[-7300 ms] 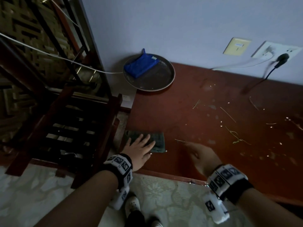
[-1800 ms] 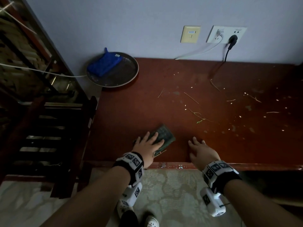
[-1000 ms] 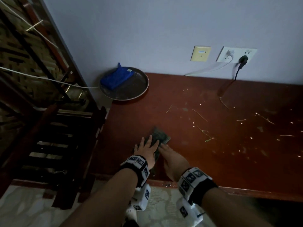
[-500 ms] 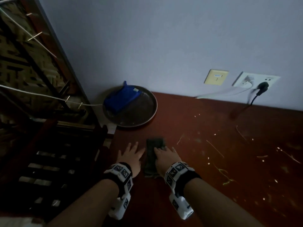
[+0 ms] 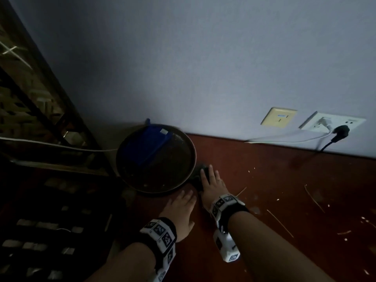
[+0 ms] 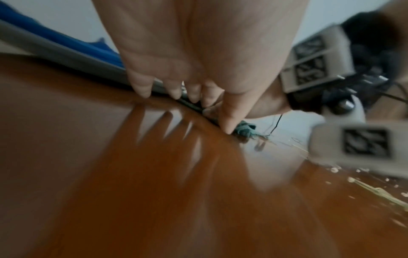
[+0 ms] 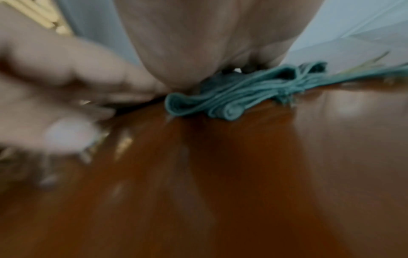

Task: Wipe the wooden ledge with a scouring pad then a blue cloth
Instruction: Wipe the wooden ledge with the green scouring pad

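The reddish wooden ledge (image 5: 264, 190) runs along the wall. My right hand (image 5: 210, 178) lies flat with straight fingers on the green scouring pad (image 5: 196, 182), pressing it onto the wood right beside the round tray (image 5: 194, 159). In the right wrist view the pad (image 7: 232, 97) looks crumpled under my palm. My left hand (image 5: 182, 202) rests flat on the bare ledge just left of it, fingers spread and holding nothing. The folded blue cloth (image 5: 146, 145) lies in the tray's far left part; in the left wrist view the blue cloth (image 6: 66, 40) shows behind the tray's rim.
Straw bits and crumbs (image 5: 280, 222) are scattered over the ledge to the right. A yellow wall plate (image 5: 278, 117) and a white socket (image 5: 333, 123) with a black plug (image 5: 341, 130) are on the wall. A dark wooden stair frame (image 5: 50, 123) and a white cable (image 5: 50, 145) stand to the left.
The pad has passed from my left hand to my right. Both hands have slid away from the front edge toward the wall, and the pad now lies against the tray.
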### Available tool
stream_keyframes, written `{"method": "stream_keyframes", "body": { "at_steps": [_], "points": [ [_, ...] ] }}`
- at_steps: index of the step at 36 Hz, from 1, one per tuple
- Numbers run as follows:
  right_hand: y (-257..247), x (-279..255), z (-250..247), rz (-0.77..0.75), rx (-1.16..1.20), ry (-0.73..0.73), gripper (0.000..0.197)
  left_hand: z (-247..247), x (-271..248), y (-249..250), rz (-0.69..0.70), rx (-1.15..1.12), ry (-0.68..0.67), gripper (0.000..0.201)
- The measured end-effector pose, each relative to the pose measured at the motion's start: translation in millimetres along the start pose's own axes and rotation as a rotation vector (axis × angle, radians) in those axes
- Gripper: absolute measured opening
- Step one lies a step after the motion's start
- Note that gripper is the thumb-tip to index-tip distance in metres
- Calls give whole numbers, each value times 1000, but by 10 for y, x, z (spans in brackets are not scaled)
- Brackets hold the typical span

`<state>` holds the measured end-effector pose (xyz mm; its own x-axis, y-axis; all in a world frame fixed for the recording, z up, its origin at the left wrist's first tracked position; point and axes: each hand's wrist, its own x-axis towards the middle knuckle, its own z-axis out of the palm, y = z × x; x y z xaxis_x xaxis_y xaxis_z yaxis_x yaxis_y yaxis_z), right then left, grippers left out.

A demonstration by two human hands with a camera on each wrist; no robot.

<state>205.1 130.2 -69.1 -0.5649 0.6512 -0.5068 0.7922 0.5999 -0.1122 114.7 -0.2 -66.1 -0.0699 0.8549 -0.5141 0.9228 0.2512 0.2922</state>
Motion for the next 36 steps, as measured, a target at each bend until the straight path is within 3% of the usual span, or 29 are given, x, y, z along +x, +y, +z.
{"method": "stream_keyframes", "body": {
  "at_steps": [3, 8, 13, 17, 28, 36],
  "points": [
    [74, 142, -91, 51, -63, 32, 69, 25, 34, -23, 5, 18, -33, 75],
    [145, 179, -107, 85, 51, 1, 69, 56, 11, -47, 0, 34, -65, 74],
    [179, -72, 152, -88, -9, 47, 65, -12, 63, 7, -38, 49, -114, 72],
    [187, -143, 232, -162, -53, 11, 82, -4, 80, 72, -80, 42, -71, 70],
    [219, 628, -228, 24, 52, 88, 76, -127, 278, 235, -127, 6, -46, 72],
    [557, 864, -472, 158, 110, 93, 74, -190, 334, 326, -157, -50, -57, 66]
  ]
}}
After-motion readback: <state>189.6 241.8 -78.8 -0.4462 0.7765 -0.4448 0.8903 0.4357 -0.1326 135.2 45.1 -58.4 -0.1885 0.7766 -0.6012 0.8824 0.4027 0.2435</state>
